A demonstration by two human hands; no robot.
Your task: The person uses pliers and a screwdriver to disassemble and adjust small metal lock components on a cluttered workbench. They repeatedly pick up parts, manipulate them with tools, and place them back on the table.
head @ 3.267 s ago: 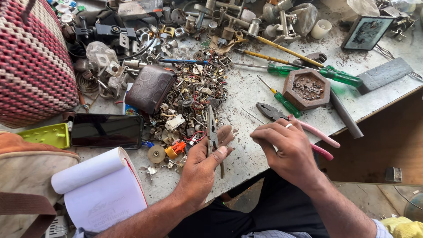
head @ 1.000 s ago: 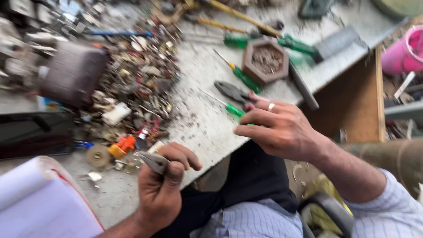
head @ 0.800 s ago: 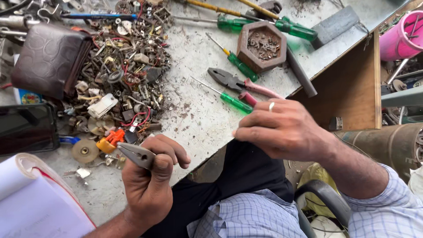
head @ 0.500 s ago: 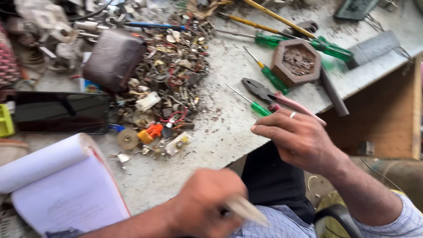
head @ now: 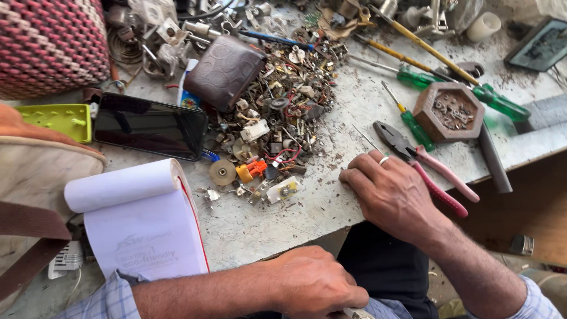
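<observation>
Resting on the grey bench [head: 354, 118], the right hand [head: 393, 195] lies palm down with its fingers half curled and its fingertips touching the surface; it grasps nothing that I can see, and a ring sits on one finger. Just beside this hand, at its outer side, lie the pink-handled pliers [head: 425, 165], with the dark jaws pointing away from the person and one handle almost touching the knuckles. The left hand [head: 316, 283] is low at the front edge of the bench, clenched into a loose fist, and a small pale thing [head: 357, 313] shows under it at the bottom of the picture, but I cannot tell what this is or if the hand really grips it. Between the two hands and a little farther away is a heap of small metal parts [head: 277, 112], with screws, springs and an orange piece [head: 251, 170] near its front. Left of the heap lies a black phone [head: 147, 125], and nearer to the person an open notepad [head: 139, 224] with its top pages rolled back. Beyond the pliers stands a brown hexagonal tray [head: 449, 111] holding little parts, and several green-handled screwdrivers [head: 416, 130] lie around it. A brown wallet [head: 224, 71] rests at the far side of the heap.
</observation>
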